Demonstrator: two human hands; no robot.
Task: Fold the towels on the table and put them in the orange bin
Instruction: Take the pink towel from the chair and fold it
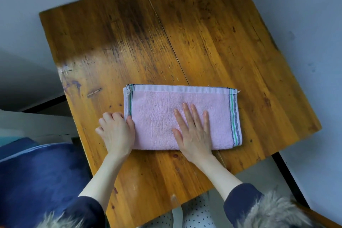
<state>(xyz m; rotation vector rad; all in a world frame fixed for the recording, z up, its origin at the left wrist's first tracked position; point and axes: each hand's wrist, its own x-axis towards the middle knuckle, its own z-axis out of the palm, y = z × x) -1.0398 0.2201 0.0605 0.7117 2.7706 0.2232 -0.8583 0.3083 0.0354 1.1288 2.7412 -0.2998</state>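
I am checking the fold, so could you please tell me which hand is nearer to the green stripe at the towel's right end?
The right hand. It lies flat on the pink towel, toward the green stripe; the left hand grips the opposite end.

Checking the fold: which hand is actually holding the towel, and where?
Left hand pinches the pink towel at its left end; right hand only presses flat on top.

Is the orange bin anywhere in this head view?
No: only the wooden table, the pink towel under the left hand and right hand, and a blue cushion show.
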